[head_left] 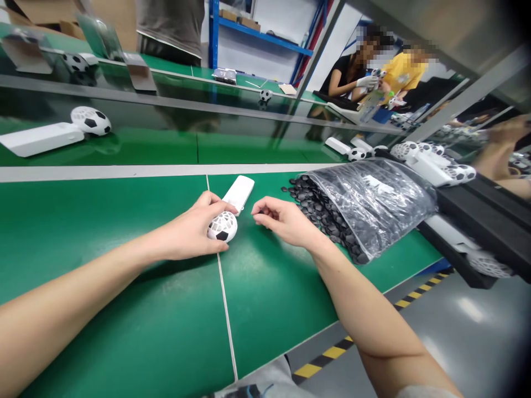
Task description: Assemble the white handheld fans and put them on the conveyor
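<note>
On the green table lies a white device [239, 193] with a flat handle and a football-patterned round head [223, 226], part lattice and part white with black patches. My left hand [197, 226] is wrapped round the left side of that head, thumb and fingers on it. Just right of it, my right hand [282, 218] hovers with its fingertips pressed together; whatever they pinch, if anything, is too small to make out. Beside my right hand, a clear plastic bag [381, 193] lies open, with many small black pieces [323, 213] spilling from its mouth.
A black tray [489, 207] with more football-headed devices stands at the right. Beyond the table edge runs a green conveyor [157, 141] carrying a finished-looking device [50, 135]. Several people are across the line, and another person's arm [504, 143] shows at far right.
</note>
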`<control>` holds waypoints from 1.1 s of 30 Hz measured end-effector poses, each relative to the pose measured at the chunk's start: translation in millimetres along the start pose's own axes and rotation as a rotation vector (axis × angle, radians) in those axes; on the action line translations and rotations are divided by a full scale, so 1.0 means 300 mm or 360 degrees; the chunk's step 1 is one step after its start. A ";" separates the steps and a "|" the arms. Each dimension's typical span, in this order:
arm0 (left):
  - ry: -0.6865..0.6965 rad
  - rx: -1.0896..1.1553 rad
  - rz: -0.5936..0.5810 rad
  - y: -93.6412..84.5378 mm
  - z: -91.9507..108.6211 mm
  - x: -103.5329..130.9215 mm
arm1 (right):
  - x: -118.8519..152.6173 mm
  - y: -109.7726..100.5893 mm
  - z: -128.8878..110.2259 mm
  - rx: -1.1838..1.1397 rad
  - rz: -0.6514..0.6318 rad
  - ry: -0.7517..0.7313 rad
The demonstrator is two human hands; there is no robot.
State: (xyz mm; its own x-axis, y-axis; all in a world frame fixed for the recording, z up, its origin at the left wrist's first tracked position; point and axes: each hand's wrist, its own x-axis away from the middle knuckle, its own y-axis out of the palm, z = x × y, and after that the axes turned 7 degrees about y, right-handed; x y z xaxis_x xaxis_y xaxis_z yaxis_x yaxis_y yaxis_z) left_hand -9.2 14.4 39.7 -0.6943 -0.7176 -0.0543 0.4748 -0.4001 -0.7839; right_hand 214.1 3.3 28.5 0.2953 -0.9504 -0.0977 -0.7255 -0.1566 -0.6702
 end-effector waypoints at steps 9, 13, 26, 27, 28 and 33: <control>0.0086 0.0043 -0.0211 -0.061 -0.019 0.006 | 0.000 0.045 -0.022 0.0048 0.0157 -0.0358; 0.0033 0.0052 0.0002 -0.019 -0.008 0.001 | 0.008 0.061 -0.030 0.0041 0.0167 -0.0381; 0.0135 -0.0017 0.0125 0.009 -0.015 0.000 | 0.005 0.112 -0.055 0.0006 0.0139 -0.0538; 0.0139 -0.0025 0.0151 0.013 -0.015 -0.002 | 0.005 0.118 -0.056 -0.0007 0.0163 -0.0523; 0.0141 -0.0033 0.0174 0.016 -0.014 -0.004 | 0.004 0.122 -0.056 -0.0017 0.0186 -0.0501; 0.0108 -0.0054 0.0222 0.026 -0.001 -0.006 | -0.002 0.133 -0.049 -0.0014 0.0260 -0.0364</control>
State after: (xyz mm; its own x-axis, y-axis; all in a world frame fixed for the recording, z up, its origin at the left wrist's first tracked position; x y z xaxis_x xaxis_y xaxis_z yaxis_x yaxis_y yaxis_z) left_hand -4.4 12.7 33.4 -0.6583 -0.7243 -0.2049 0.5517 -0.2790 -0.7860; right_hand 175.9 -6.4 12.6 0.3061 -0.8779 -0.3681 -0.7801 -0.0097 -0.6256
